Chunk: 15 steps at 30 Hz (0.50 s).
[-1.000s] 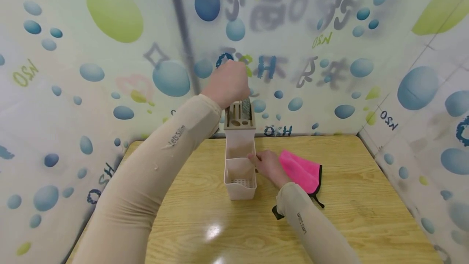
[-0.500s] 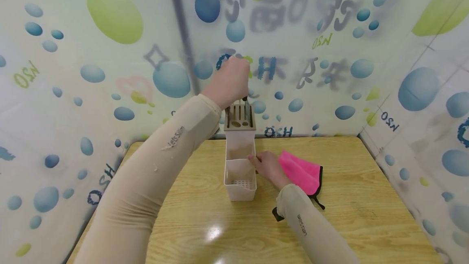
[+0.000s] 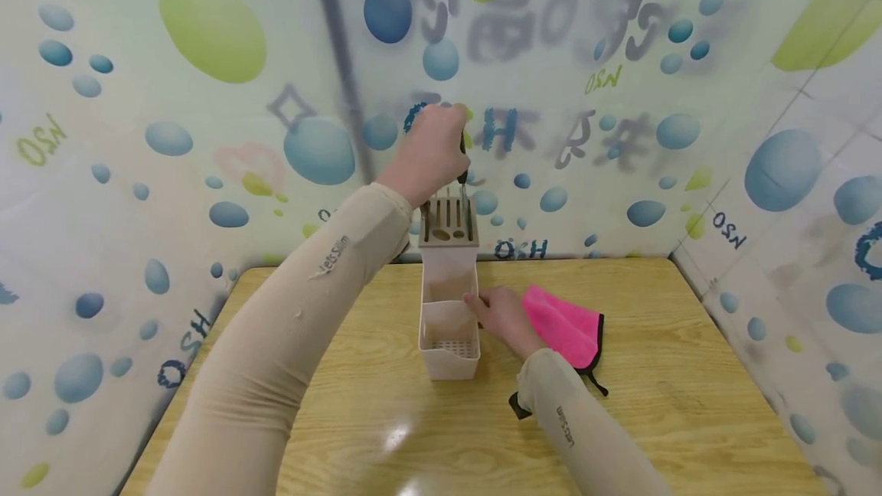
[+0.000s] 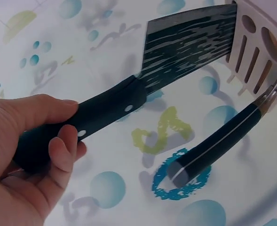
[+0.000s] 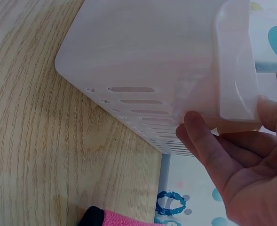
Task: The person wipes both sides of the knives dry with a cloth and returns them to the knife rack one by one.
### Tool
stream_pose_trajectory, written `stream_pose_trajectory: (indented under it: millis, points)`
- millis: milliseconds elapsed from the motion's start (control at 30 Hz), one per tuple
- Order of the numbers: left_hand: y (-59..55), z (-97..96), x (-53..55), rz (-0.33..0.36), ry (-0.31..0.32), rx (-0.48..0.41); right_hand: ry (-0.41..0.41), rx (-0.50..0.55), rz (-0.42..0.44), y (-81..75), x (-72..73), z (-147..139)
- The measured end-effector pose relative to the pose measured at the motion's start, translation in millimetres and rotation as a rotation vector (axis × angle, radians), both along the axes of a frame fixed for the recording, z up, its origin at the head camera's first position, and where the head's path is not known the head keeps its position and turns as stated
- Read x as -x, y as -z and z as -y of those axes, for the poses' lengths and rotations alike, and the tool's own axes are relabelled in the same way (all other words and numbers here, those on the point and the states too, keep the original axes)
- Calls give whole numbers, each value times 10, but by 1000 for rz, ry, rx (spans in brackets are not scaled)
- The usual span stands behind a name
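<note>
A pale pink plastic knife holder [image 3: 451,366] with a beige slotted top [image 3: 449,239] stands upright on the table. Above it, my left hand [image 3: 427,155] grips a cleaver [image 4: 190,44] by its black riveted handle. The end of its dark, streaked blade meets a slot in the top, as the left wrist view shows. A second black-handled knife [image 4: 218,146] sits in the slot at the opposite side, close beside the cleaver. My right hand [image 3: 508,318] holds the holder's side rim, thumb on one side and fingers [image 5: 206,141] against the outer wall.
A pink cloth [image 3: 565,324] with black edging lies to the right of the holder, partly behind the right forearm. The wooden table [image 3: 365,435] meets a patterned back wall [image 3: 586,136] just behind the holder, with side walls left and right.
The cleaver's blade has turned from showing its broad face to nearly edge-on above the slotted top, and its handle has come into view. The right hand stays on the rim.
</note>
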<state>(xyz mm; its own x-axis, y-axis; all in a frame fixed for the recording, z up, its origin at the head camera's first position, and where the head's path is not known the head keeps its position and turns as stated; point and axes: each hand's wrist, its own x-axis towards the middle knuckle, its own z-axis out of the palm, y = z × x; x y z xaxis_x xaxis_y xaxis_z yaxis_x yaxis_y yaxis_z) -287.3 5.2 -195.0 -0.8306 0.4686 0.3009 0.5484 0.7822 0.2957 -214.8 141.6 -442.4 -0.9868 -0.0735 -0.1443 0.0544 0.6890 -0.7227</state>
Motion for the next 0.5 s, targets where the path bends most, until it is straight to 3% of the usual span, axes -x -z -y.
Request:
stream_pose_trajectory:
  millis: [167,500]
  points:
    - [83,42,76,-21,4,-73,-1,-11,-12,24,8,9]
    - [194,55,197,-12,-24,-106,0,-14,-45,12,-9,10]
